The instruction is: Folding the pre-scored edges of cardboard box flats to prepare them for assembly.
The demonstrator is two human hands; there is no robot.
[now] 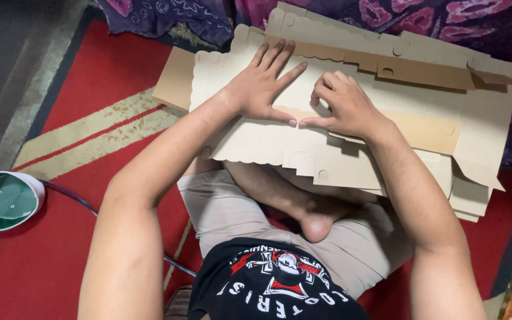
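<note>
The left hand and right hand press flat, holding nothing, on the top die-cut cardboard sheet; a green bowl sits at 9 o'clock.

We see a red carpet under everything, crossed by pale tan stripes that run diagonally at the left. On its left edge sits a round green fan with a white rim, and a dark cable trails away from it across the red. Along the top hangs a purple patterned cloth (pink blotches toward the right). A strip of grey floor shows at far left.
</note>
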